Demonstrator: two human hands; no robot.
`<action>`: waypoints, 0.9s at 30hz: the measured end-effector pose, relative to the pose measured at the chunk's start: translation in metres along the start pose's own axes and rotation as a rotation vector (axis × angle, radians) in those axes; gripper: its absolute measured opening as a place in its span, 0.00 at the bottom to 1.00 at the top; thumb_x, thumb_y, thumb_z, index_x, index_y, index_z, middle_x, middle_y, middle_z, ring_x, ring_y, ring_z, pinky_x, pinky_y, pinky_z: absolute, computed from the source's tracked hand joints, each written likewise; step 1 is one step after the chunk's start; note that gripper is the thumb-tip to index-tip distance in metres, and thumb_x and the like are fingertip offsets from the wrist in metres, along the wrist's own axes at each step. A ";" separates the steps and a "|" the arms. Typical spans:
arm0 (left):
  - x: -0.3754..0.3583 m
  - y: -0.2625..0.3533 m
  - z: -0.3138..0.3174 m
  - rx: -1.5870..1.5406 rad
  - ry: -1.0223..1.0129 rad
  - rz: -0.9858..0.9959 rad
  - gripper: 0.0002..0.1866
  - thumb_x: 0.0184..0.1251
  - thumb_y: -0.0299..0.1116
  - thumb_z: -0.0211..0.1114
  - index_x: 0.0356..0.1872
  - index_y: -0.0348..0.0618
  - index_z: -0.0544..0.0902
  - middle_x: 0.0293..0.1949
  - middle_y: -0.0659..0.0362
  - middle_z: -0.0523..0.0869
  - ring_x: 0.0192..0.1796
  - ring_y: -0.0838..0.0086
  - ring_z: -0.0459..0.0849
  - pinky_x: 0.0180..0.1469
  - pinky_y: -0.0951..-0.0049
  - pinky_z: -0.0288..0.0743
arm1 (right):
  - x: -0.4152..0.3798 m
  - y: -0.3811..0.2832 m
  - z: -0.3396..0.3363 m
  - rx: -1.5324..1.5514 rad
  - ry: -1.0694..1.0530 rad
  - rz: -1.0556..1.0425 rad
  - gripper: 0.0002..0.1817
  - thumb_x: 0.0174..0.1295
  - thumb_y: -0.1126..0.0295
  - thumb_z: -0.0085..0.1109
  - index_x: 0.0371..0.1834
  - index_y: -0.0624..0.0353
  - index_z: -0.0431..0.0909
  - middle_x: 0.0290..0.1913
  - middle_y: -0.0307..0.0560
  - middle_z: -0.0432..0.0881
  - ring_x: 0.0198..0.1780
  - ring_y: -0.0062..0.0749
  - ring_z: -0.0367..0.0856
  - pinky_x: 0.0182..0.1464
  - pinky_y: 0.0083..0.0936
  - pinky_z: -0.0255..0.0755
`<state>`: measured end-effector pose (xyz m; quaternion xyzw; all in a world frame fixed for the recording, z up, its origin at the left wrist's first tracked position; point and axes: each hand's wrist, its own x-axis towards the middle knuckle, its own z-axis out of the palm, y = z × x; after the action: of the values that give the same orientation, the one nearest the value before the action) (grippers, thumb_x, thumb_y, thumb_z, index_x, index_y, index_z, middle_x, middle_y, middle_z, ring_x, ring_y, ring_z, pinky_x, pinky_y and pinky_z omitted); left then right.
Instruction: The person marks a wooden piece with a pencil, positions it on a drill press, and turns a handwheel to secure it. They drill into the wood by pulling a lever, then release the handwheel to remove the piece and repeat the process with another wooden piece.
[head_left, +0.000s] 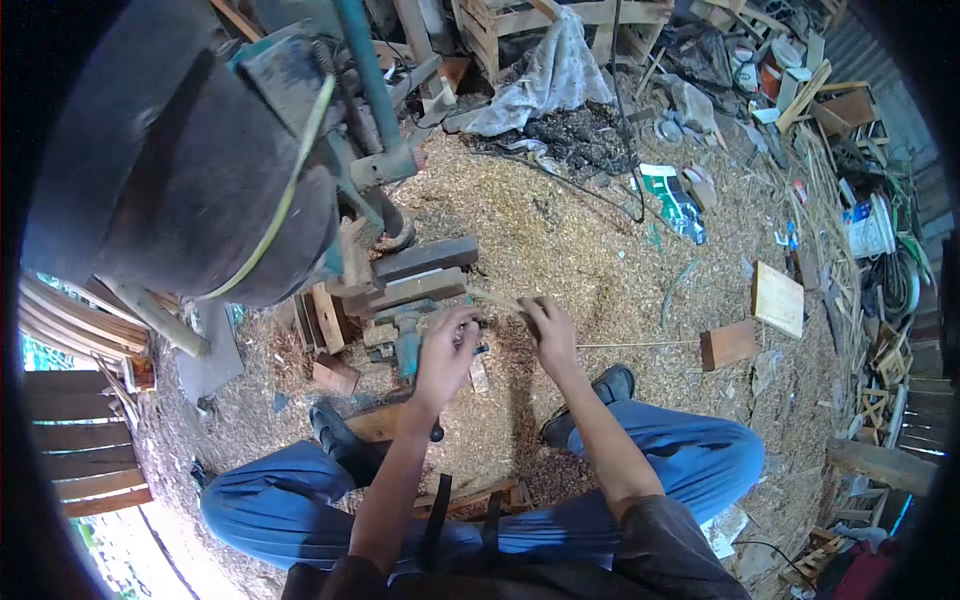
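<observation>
My left hand (449, 350) is beside a teal metal vise (407, 345), its fingers curled; whether it holds something small is hidden. My right hand (547, 335) has its fingers bent down over the end of a thin pale strip (492, 297), which runs left toward wooden blocks (425, 288) by the vise. The fingertips look pressed on the strip. Another thin stick (640, 345) lies to the right of that hand, reaching a reddish wood block (728, 345).
A large dark machine drum (230, 200) with a green pole (368, 75) stands at upper left. Sawdust (560, 220) covers the ground. A pale board (777, 299), a green-white packet (673, 203), a grey cloth (550, 80) and scrap piles lie around.
</observation>
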<state>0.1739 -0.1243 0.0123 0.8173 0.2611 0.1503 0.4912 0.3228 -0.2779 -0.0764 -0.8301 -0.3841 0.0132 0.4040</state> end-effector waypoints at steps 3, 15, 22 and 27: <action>-0.010 0.003 -0.028 0.063 0.184 0.060 0.13 0.75 0.30 0.61 0.56 0.39 0.83 0.57 0.46 0.85 0.60 0.49 0.81 0.66 0.57 0.71 | 0.012 -0.027 -0.005 -0.182 -0.078 -0.184 0.18 0.69 0.71 0.60 0.62 0.45 0.78 0.46 0.47 0.79 0.45 0.46 0.82 0.42 0.43 0.79; -0.030 -0.071 -0.073 0.375 0.337 0.001 0.23 0.74 0.32 0.61 0.67 0.40 0.75 0.67 0.45 0.75 0.71 0.45 0.70 0.74 0.53 0.63 | 0.048 -0.058 -0.007 -0.383 -0.173 -0.294 0.14 0.62 0.76 0.59 0.50 0.50 0.85 0.46 0.45 0.83 0.52 0.45 0.83 0.54 0.45 0.78; -0.019 -0.070 -0.073 0.392 0.259 -0.053 0.26 0.68 0.34 0.65 0.67 0.41 0.78 0.65 0.39 0.71 0.68 0.42 0.69 0.71 0.51 0.65 | 0.061 -0.054 0.000 -0.433 -0.158 -0.318 0.16 0.58 0.79 0.57 0.46 0.50 0.85 0.44 0.45 0.83 0.50 0.43 0.82 0.53 0.41 0.72; -0.010 -0.076 -0.064 0.330 0.269 -0.044 0.26 0.65 0.32 0.67 0.65 0.41 0.79 0.65 0.39 0.69 0.68 0.43 0.69 0.70 0.48 0.66 | 0.063 -0.064 0.004 -0.419 -0.149 -0.373 0.16 0.57 0.80 0.58 0.46 0.50 0.85 0.45 0.46 0.83 0.50 0.43 0.81 0.53 0.39 0.72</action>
<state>0.1123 -0.0546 -0.0239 0.8533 0.3631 0.2028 0.3144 0.3260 -0.2109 -0.0174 -0.8073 -0.5530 -0.0800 0.1899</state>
